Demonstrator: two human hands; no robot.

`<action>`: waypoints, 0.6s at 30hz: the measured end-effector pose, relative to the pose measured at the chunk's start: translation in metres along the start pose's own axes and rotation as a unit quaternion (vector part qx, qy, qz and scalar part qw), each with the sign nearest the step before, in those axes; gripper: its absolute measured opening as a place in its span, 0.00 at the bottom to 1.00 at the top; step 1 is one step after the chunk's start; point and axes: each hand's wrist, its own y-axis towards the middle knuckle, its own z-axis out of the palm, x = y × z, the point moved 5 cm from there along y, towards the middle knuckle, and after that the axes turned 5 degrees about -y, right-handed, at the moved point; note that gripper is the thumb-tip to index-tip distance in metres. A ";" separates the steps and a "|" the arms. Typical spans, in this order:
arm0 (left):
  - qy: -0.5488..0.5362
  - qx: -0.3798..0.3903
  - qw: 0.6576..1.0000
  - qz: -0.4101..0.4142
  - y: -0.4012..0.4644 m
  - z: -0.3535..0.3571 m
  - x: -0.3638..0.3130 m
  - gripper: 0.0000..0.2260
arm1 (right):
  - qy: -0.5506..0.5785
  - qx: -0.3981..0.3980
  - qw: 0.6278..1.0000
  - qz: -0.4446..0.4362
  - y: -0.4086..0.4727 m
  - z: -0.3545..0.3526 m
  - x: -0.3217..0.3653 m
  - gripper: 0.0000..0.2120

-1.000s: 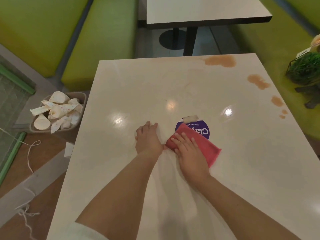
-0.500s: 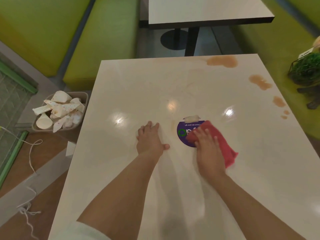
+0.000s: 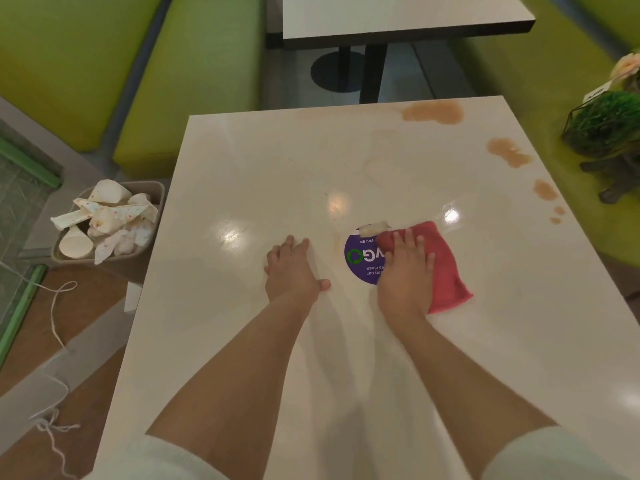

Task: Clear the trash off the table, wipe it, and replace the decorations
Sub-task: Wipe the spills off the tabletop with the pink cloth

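Near the middle of the table (image 3: 242,341), right hand (image 3: 405,271) lies flat, palm down, fingers spread, pressing a red cloth (image 3: 446,271) onto the top; not a closed grip, just pushing down on it. Cloth sticks out from under the hand toward the right edge and covers the right part of a round purple sticker (image 3: 360,259) with white text and a green recycling mark. Small pale torn scrap (image 3: 374,228) sits at the sticker's far rim, touching the cloth's far corner. Left hand (image 3: 292,271) is open and flat on the bare top just left of the sticker, thumb out toward it, holding nothing. Both forearms bare, white sleeves (image 3: 156,459) at the near edge.

Brownish spill stains along the right side: big one (image 3: 433,112) at the far right corner, second blotch (image 3: 509,152) closer along the right edge, smaller spots (image 3: 545,190) nearer still. Faint ring marks mid-table toward the far side.

Off the table: tan bin (image 3: 152,202) on the floor by the left edge, full of crumpled paper cups and wrappers (image 3: 104,223). On the green bench (image 3: 554,98) past the right edge, a green plant decoration (image 3: 602,123) in a wire frame, with a dark object (image 3: 613,174) beside it, unclear what. Second table (image 3: 398,15) beyond the far edge. White string (image 3: 55,306) on the floor at left.
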 end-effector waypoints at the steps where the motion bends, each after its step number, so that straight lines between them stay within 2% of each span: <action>1: -0.001 0.000 1.000 0.000 0.000 0.000 0.000 0.41 | 0.001 -0.004 1.000 -0.002 -0.013 0.004 0.012 0.23; 4: -0.005 0.007 1.000 0.008 -0.002 -0.002 -0.001 0.41 | 0.032 0.007 0.994 -0.108 -0.060 0.014 0.041 0.24; 6: 0.004 0.012 1.000 0.017 -0.003 -0.006 -0.001 0.41 | 0.042 0.035 0.980 -0.189 -0.072 0.014 0.038 0.24; 8: 0.016 0.019 0.999 0.026 -0.004 -0.009 0.001 0.41 | 0.052 0.043 0.974 -0.218 -0.060 0.007 0.020 0.23; 9: 0.019 0.025 0.999 0.028 -0.004 -0.010 0.003 0.39 | 0.053 0.041 0.978 -0.197 -0.050 0.006 0.009 0.23; 12: 0.015 0.035 0.999 0.032 -0.003 -0.013 0.004 0.29 | 0.036 -0.005 0.998 -0.049 -0.026 0.003 -0.007 0.24; 14: 0.001 0.038 0.999 0.027 -0.003 -0.011 0.004 0.25 | 0.041 -0.002 0.998 -0.036 -0.032 0.005 0.011 0.23; 18: 0.016 0.033 0.999 0.036 0.004 -0.004 0.006 0.24 | 0.078 0.056 0.966 -0.238 -0.065 0.013 0.057 0.23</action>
